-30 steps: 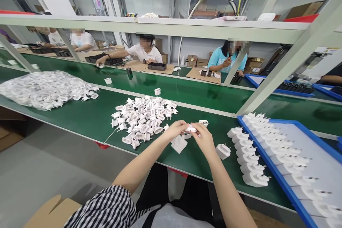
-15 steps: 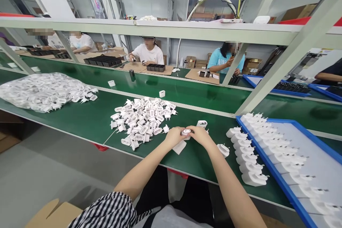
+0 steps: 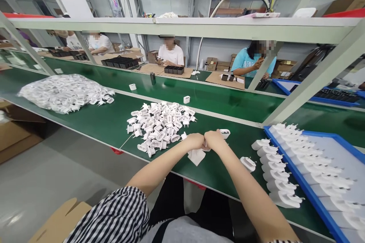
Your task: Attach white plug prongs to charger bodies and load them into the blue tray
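Note:
My left hand (image 3: 195,140) and my right hand (image 3: 214,139) are pressed together knuckle to knuckle over the green belt (image 3: 99,121), both closed around a small white plug part that is almost wholly hidden between them. A white charger body (image 3: 196,156) lies on the belt just under my hands. Another white piece (image 3: 225,133) stands just behind my right hand. A heap of white plug parts (image 3: 159,127) lies to the left of my left hand. One finished charger (image 3: 247,163) lies alone to the right.
A blue tray (image 3: 319,193) at the right holds rows of chargers, with a column of chargers (image 3: 273,171) beside it on the belt. A bag of white parts (image 3: 62,93) lies far left. Several people work across the far belt behind a metal frame (image 3: 182,28).
My hands have closed tighter together, so the white part seen between the fingers earlier is now nearly hidden. The view has shifted slightly left.

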### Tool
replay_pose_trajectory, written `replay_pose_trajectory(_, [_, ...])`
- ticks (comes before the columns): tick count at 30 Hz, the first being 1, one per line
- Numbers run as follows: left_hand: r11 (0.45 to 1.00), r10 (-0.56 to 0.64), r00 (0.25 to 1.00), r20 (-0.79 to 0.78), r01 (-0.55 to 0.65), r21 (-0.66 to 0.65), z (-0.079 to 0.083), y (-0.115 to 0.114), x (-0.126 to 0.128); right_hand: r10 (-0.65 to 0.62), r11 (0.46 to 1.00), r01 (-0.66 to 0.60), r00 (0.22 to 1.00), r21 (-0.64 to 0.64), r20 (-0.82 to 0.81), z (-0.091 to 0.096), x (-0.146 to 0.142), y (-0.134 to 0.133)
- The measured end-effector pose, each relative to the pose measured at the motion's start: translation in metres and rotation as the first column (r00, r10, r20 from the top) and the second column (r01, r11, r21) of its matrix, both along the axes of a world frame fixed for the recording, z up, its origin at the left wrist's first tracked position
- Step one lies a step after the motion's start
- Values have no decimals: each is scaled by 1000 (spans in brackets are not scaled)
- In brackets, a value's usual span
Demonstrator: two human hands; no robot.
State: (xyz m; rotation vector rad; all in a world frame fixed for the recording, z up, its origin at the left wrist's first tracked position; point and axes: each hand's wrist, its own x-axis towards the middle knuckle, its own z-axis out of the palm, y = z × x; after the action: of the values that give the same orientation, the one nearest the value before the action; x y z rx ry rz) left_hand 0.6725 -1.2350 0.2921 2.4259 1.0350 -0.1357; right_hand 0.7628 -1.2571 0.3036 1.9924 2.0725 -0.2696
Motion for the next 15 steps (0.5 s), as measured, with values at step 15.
replay_pose_trajectory(15, [968,249,935,251,-230,-102,-4,30,-40,51,918,4,991,395,-127,21,3,-58])
